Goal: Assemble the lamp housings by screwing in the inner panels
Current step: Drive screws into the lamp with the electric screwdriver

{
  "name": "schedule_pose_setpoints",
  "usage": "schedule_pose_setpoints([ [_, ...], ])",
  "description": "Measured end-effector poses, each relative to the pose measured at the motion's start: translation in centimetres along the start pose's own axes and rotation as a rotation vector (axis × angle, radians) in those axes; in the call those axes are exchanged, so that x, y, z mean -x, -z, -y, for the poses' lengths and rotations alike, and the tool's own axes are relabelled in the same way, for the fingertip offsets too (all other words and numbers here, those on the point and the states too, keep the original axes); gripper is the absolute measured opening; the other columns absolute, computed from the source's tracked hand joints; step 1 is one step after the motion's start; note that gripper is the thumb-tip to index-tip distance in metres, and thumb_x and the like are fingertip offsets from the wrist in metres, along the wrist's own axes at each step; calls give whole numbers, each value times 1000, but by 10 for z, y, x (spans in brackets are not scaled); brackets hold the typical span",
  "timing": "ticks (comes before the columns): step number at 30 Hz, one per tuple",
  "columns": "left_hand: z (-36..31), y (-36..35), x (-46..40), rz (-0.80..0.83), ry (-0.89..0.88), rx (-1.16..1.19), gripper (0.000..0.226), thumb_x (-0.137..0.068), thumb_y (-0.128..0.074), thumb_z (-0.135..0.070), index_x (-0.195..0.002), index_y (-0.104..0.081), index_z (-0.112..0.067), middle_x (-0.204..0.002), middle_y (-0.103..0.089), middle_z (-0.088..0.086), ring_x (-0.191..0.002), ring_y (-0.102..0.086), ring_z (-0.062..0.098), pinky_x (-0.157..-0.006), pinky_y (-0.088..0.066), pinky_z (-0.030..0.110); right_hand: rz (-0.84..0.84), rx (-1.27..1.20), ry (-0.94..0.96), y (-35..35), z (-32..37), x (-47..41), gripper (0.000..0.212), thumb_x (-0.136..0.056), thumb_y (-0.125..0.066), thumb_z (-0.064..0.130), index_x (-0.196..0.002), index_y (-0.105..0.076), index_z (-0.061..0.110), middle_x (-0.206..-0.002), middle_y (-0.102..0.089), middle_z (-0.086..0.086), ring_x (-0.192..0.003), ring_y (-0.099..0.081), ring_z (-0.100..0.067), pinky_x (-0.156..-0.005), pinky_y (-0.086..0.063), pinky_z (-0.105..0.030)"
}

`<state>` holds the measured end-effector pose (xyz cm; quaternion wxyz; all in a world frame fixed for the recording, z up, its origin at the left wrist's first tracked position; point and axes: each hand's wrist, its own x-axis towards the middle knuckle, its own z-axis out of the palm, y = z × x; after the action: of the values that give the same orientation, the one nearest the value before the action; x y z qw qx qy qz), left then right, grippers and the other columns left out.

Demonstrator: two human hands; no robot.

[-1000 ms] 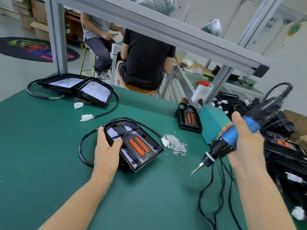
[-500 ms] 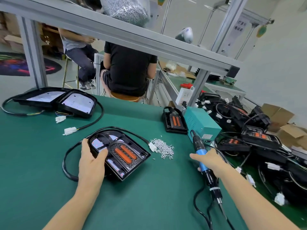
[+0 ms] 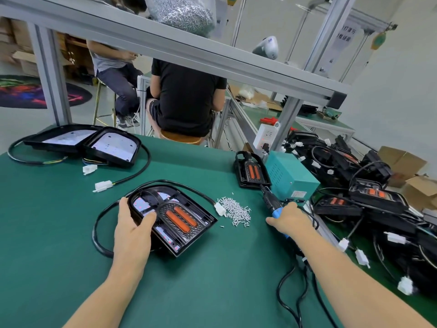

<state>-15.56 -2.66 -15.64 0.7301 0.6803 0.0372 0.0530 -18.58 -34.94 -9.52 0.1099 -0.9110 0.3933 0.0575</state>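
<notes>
Lamp housing (image 3: 175, 216): laid flat on the green table (image 3: 47, 233), near its middle, with the inner panel (image 3: 181, 218) and its 2 orange strips facing up; a black cable (image 3: 99, 233) is looped round its left side.
Left hand (image 3: 132, 228): spread flat over the housing's left edge, thumb laid onto the panel, pressing it down.
Right hand (image 3: 289, 218): curled round the blue grip of the electric screwdriver (image 3: 272, 204), which is laid low at the table's right side, beside the teal box (image 3: 288, 176).
Screws (image 3: 234, 210): a loose pile just right of the housing, by its white connector (image 3: 220, 208).
Handling: the housing is judged to be light, rigid moulded plastic, likely to slide on the mat. The clear patches and orange strips are probably easily scratched. It is best held by the black outer rim, with the trailing cable kept clear.
Change from 1 second ago: the screwdriver, then raised with its bit pointed at the table, has been brought down to the table's right side. The left hand has stayed on the housing.
</notes>
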Motion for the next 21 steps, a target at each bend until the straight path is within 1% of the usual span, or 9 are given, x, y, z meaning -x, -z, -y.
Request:
schedule_pose_setpoints([
  [3,0,0,0,-2,-3,10,57,-93,-54,-15,-145,-31,-19,-142,-50,-1,-130,-47,21,-112,-33,46,-35,183,-23,6,3,4,69,-90,-54,58,-133,-35,6,-113,-56,-7,-107,-59,-28,-75,-40,-33],
  [6,-3,-1,2,-16,-9,5,55,-93,-54,-14,-144,-33,-21,-135,-55,-3,-123,-52,20,-109,-37,44,-4,277,0,8,4,3,61,-97,-41,55,-139,-41,11,-113,-43,-7,-108,-55,-28,-72,-39,-35],
  [7,-4,-2,3,-21,-12,-1,53,-93,-54,-13,-142,-35,-20,-131,-58,-3,-120,-54,21,-108,-38,43,5,270,22,6,2,1,59,-98,-41,54,-138,-43,11,-111,-44,-7,-107,-55,-28,-73,-40,-35],
  [10,-5,-1,3,-18,-16,-15,50,-92,-54,-12,-139,-38,-19,-129,-59,-1,-119,-54,23,-107,-39,44,-29,174,67,4,-1,0,55,-95,-53,49,-131,-51,7,-84,-43,-4,-108,-58,-30,-78,-42,-35],
  [12,-4,-1,3,-10,1,-5,54,-92,-54,-14,-142,-34,-19,-137,-54,0,-126,-50,23,-110,-35,46,8,290,93,5,2,2,44,-100,-46,45,-129,-53,13,-103,-51,-8,-107,-56,-28,-76,-43,-34],
  [14,-3,0,2,-3,9,4,56,-92,-55,-15,-143,-32,-17,-141,-50,3,-130,-46,24,-112,-33,47,12,392,98,9,7,2,44,-99,-43,53,-113,-57,13,-119,-56,-7,-102,-57,-26,-74,-42,-31],
  [17,-3,-1,2,-4,10,5,57,-92,-55,-14,-144,-32,-16,-142,-49,4,-131,-45,24,-112,-32,47,-105,492,160,18,21,5,50,-96,-45,58,-110,-59,12,-110,-62,-6,-105,-60,-26,-73,-40,-29],
  [19,-4,-2,2,-10,9,11,57,-92,-55,-12,-144,-32,-15,-141,-50,4,-131,-46,24,-113,-32,46,-234,513,230,27,37,10,42,-97,-47,50,-111,-61,13,-109,-64,-6,-104,-61,-27,-71,-39,-29],
  [21,-3,-2,3,-6,19,21,57,-92,-55,-12,-144,-31,-15,-142,-49,4,-131,-45,23,-113,-32,46,-300,416,357,31,60,16,34,-97,-50,41,-107,-63,10,-109,-66,-9,-95,-61,-29,-70,-40,-29],
])
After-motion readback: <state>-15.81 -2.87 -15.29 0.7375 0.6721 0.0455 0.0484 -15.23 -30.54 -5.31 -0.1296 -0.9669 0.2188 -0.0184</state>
